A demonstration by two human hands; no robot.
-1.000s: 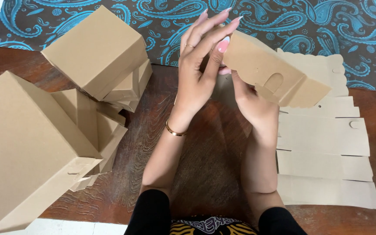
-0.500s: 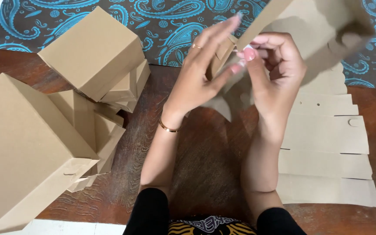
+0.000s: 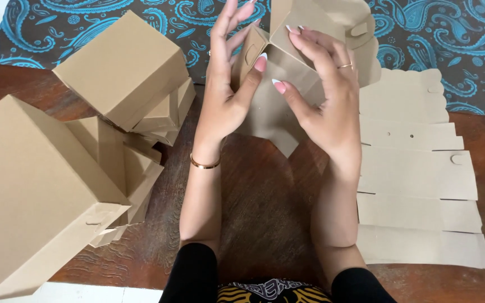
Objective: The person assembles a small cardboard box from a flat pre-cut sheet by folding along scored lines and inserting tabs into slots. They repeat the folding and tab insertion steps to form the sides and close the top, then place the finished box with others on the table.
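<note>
A brown cardboard box blank (image 3: 279,95), partly unfolded into a box shape, is held up above the wooden table (image 3: 265,202). My left hand (image 3: 228,84) grips its left side, thumb pressed on the front panel and fingers raised behind. On its right side my right hand (image 3: 324,95) holds it, with fingers spread over the top fold. Flaps with a tab slot stick out at the upper right.
Several assembled brown boxes (image 3: 119,70) are piled at the left, the largest (image 3: 35,191) near the front edge. A stack of flat box blanks (image 3: 416,174) lies at the right. A blue paisley cloth (image 3: 450,39) covers the far side.
The flat blank has been lifted higher and pushed open into a box shape. Both hands moved up and apart around it, and the right hand shifted onto its top.
</note>
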